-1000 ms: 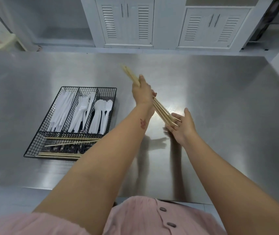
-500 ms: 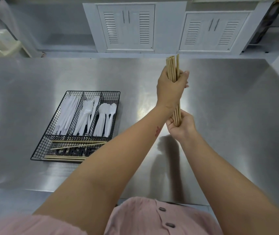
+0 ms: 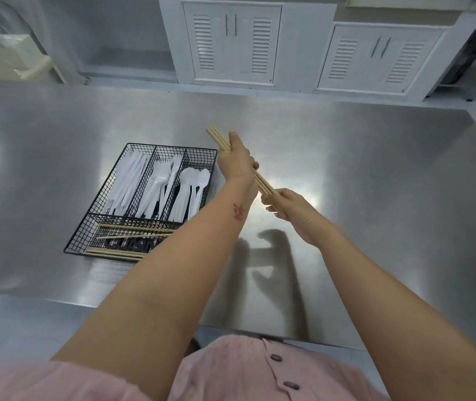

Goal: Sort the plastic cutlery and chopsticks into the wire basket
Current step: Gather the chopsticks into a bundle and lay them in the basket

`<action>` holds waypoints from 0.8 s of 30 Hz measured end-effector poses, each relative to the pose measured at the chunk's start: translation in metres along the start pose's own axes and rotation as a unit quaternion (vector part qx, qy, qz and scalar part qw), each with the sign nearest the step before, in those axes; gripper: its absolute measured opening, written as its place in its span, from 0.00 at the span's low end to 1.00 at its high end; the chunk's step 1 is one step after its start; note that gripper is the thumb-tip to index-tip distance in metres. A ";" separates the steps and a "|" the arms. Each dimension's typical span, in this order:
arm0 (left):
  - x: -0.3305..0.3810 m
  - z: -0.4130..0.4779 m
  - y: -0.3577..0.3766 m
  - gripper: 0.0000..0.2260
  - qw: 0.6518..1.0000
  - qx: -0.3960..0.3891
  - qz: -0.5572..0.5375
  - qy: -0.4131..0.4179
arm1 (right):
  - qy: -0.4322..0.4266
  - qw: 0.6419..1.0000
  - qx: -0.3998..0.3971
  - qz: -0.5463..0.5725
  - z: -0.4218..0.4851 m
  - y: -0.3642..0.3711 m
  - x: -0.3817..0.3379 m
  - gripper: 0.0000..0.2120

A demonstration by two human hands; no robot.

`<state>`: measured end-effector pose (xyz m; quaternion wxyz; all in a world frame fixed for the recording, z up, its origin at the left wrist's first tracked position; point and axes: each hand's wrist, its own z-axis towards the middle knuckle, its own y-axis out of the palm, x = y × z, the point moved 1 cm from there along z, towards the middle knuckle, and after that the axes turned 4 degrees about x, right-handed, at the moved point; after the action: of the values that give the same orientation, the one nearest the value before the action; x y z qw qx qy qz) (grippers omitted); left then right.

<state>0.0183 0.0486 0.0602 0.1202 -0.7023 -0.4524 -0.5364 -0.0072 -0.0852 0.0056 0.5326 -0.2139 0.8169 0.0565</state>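
Chopstick bundle (image 3: 219, 138): mid-section hidden behind the left hand (image 3: 238, 164), whose grip shows from the back only, fingers out of sight. Near end is buried in the right hand (image 3: 288, 211) grip. Stick count: can't tell. Down-left of the grip, the left forearm (image 3: 202, 241) covers the wire basket (image 3: 170, 146) near-right corner, the ends of the loose chopsticks (image 3: 132, 228) and the tail of the lettered plate (image 3: 128, 244).

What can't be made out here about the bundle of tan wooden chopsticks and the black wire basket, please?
Head view:
The bundle of tan wooden chopsticks: middle hidden by the left hand, near end by the right hand; count unclear.
The black wire basket: near right corner behind the left forearm.
Its black lettering: end covered by that forearm.
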 end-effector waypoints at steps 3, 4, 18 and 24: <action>-0.003 0.010 -0.028 0.14 0.998 0.041 -0.019 -0.031 | -0.048 0.980 0.034 -0.192 -0.004 0.017 -0.005 0.18; -0.004 0.012 -0.036 0.14 0.998 0.051 -0.024 -0.041 | -0.062 0.970 0.048 -0.230 -0.005 0.023 -0.007 0.17; 0.035 0.037 -0.134 0.15 0.995 0.092 0.038 -0.008 | -0.200 0.847 0.049 -0.490 -0.010 0.113 -0.019 0.11; 0.062 0.061 -0.211 0.22 0.890 0.154 0.379 0.203 | -0.222 0.819 0.039 -0.527 -0.015 0.170 -0.017 0.10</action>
<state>-0.1024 0.2386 0.0229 0.5100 -0.6691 -0.1949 -0.5043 -0.0834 0.0680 0.0037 0.6555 -0.5727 0.4407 -0.2193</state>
